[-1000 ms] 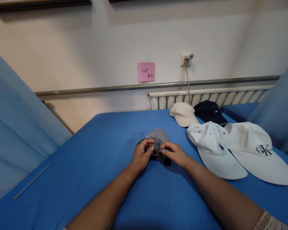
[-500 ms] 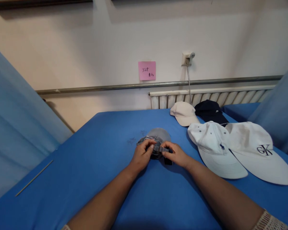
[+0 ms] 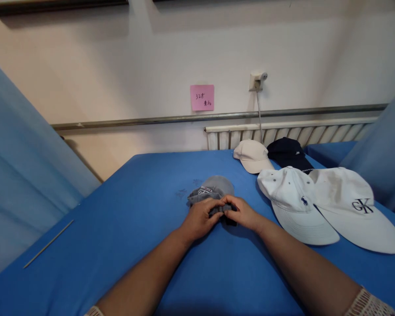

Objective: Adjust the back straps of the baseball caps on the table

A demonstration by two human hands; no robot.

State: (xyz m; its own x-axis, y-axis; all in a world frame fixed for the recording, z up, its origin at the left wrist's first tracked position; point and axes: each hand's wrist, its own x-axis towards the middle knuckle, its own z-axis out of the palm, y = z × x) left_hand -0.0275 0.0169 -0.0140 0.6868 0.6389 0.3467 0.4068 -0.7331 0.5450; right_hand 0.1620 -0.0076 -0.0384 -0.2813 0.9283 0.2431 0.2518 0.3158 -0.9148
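A grey baseball cap (image 3: 213, 184) lies on the blue-covered table, its brim pointing away from me and a white and red emblem on its crown. Both hands meet at the strap on its near side. My left hand (image 3: 202, 217) has thumb and fingers pinched on the strap, fingertips almost touching the other hand. With thumb and forefinger, my right hand (image 3: 240, 213) grips the strap's right part. A small black piece (image 3: 231, 220) shows below the right fingers. The fastening itself is largely hidden by my fingertips.
To the right lie a white cap with a horse logo (image 3: 296, 204), a white cap with CK letters (image 3: 349, 202), a beige cap (image 3: 253, 153) and a dark navy cap (image 3: 288, 151). A thin stick (image 3: 48, 244) rests at the table's left. Blue curtains (image 3: 26, 145) hang at both sides.
My left hand has shifted right along the strap until its fingertips meet my right hand's. The right hand stays nearly in place, and more of the cap's emblem shows.
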